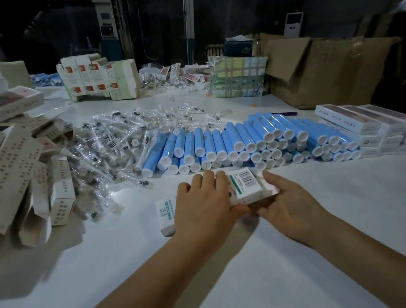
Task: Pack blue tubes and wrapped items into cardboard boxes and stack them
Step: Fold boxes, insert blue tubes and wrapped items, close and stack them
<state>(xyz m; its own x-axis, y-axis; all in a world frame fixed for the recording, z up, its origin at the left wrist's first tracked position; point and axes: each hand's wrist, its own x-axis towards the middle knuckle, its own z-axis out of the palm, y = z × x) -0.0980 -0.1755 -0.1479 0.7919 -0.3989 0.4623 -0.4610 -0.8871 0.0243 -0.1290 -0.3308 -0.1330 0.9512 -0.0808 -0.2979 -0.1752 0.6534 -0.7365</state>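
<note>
Lying flat near the middle of a white table [237, 277], a small white box [245, 185] with a barcode label on its upper face is held between two bare hands. The left hand [203, 205] is laid over the box's left part, its fingers curled close together over the far edge and its thumb tucked against the near side. The right hand [287, 202] is placed at the box's right end, with the forefinger stretched along the far corner and the thumb pressed against the near edge; how the remaining fingers lie cannot be told. A second white box [166, 216], printed with green lettering, is seen lying flat just left of the left hand, partly covered by it. Just beyond the hands, a long pile of blue tubes [246, 140] with white caps is stacked on its side, caps turned toward the viewer. To the left of the tubes, a loose heap of clear-wrapped items [118, 141] is spread over the table. At the far left, a jumble of flattened and open cartons [7, 172] is piled up. At the right edge, closed white boxes [372, 125] are stacked in neat layers, touching the tube pile. A large brown cardboard box [327, 72] with open flaps is set behind them.
</note>
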